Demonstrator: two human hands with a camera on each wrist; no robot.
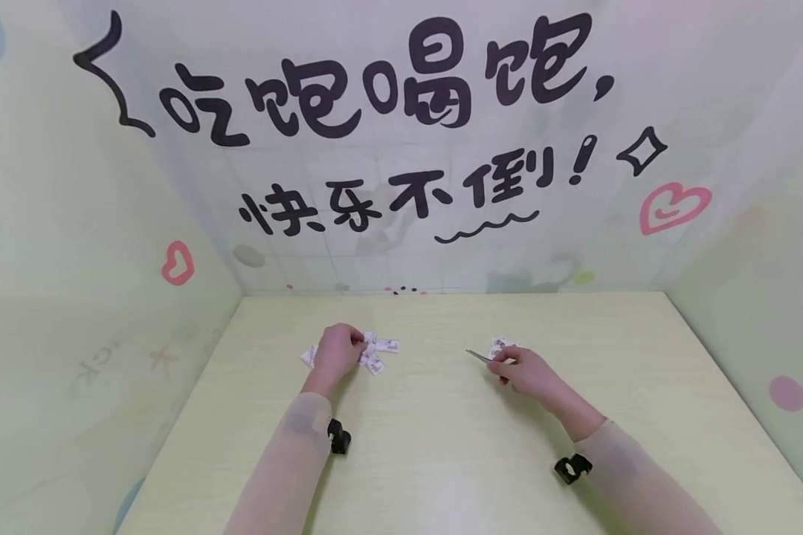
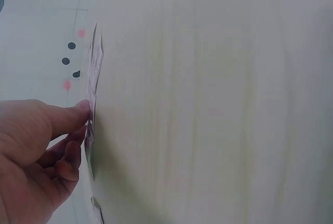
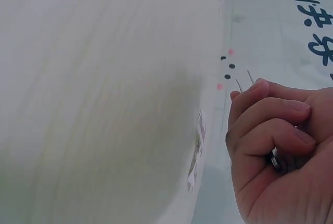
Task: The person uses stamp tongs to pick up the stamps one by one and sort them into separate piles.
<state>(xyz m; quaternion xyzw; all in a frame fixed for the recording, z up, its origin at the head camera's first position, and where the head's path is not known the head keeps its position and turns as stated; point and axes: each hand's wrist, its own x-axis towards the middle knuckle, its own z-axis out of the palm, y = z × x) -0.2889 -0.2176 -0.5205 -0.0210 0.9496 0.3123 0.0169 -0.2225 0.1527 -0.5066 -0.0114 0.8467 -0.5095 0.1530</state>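
Printed paper (image 1: 387, 345) is pinched by left fingers (image 2: 67, 118); wall (image 1: 388, 156) reads “吃饱喝饱,快乐不倒!”

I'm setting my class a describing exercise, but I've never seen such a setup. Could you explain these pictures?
There is no machine here: a person works with two bare hands. The wide picture comes from a camera on the head, looking forward and down. The other two come from cameras on the wrists, each looking at that hand's work.

On the pale table lie small printed papers, some by each hand. The left hand seems to pinch one of them. The right hand holds a thin, pointed tool; the fingers hide too much to name it.
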